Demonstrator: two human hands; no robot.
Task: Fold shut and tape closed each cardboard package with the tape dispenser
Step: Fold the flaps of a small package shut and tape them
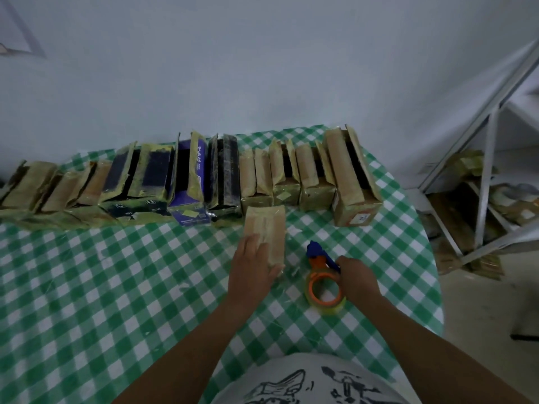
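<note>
A small brown cardboard package (267, 227) lies flat in the middle of the table, its flaps folded down. My left hand (253, 265) rests on its near end, fingers laid over the top and thumb at its right edge. To its right the blue and orange tape dispenser (320, 275), with a roll of clear tape, lies on the cloth. My right hand (354, 279) grips the dispenser's handle. A row of cardboard packages (186, 176) with their flaps standing open lines the far edge of the table.
The table (116, 287) wears a green and white checked cloth under clear plastic. A tall brown box (351, 182) ends the row at the right. A metal shelf frame (484, 170) with more boxes stands right of the table. A white wall is behind.
</note>
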